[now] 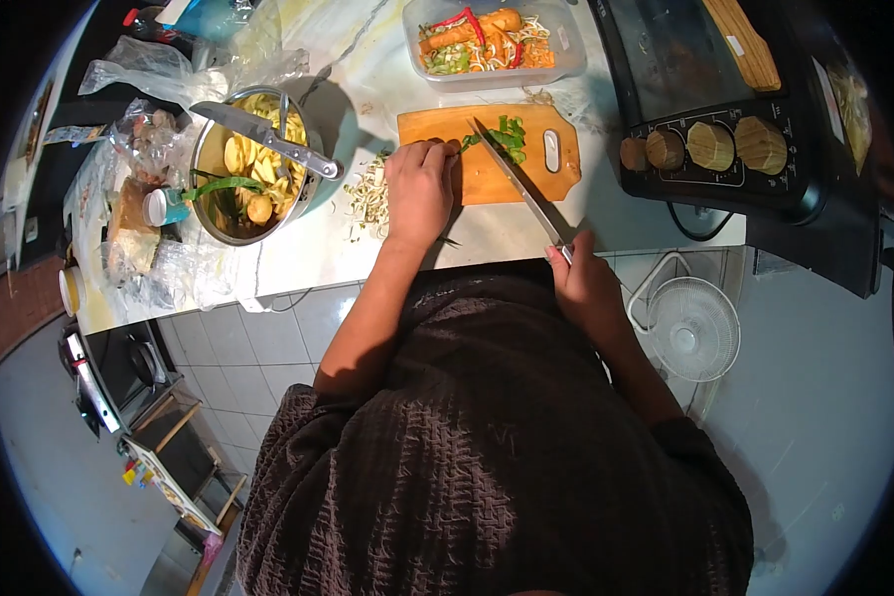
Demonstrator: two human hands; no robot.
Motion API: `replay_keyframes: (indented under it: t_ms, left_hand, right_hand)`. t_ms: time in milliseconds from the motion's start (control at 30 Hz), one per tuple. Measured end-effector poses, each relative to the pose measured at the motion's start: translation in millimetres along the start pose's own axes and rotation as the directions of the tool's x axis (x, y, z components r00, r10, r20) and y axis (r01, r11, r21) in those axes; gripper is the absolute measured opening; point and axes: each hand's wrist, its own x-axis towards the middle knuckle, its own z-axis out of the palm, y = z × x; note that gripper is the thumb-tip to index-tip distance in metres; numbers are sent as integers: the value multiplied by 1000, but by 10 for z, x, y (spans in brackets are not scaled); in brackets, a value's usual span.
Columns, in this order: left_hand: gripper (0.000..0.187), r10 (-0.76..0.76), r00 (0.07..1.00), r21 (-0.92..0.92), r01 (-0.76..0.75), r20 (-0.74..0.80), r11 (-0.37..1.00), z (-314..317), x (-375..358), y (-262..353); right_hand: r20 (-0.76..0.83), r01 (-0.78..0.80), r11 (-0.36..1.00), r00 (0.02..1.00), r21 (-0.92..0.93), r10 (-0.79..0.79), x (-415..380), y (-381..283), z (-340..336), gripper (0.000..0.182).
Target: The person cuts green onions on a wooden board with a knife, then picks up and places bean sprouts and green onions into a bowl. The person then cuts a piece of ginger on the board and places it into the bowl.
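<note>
The right hand has its fingers wrapped around the handle of a knife. The knife slants over the cutting board, which lies close to the near edge of the table. The left hand is curled at the board's left edge; what is under its fingers, if anything, cannot be told.

The knife looks stiff, thin and fairly light. Its long metal part may be sharp, so the handle is the safe place to hold. The chopped greens, on the board's top side, look soft, light and maybe a bit slippery. They would bruise if squeezed.

The board looks like smooth, flat wood, with a long hole near its right edge. Thin, stringy bean sprouts lie loose beside its left edge. Farther left stands a round, shiny metal pot.
</note>
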Motion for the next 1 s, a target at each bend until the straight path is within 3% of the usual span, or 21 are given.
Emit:
replay_keyframes:
  t_ms: [467, 1000]
  left_hand:
    - [10, -20, 1000, -39, 19, -19, 999, -5, 50, 48]
    - [10, 43, 997, 27, -44, 66, 999, -9, 45, 7]
  right_hand:
    - [107, -65, 998, 992, 7, 64, 112, -223, -59, 42]
    - [96, 13, 999, 995, -31, -10, 363, -210, 14, 42]
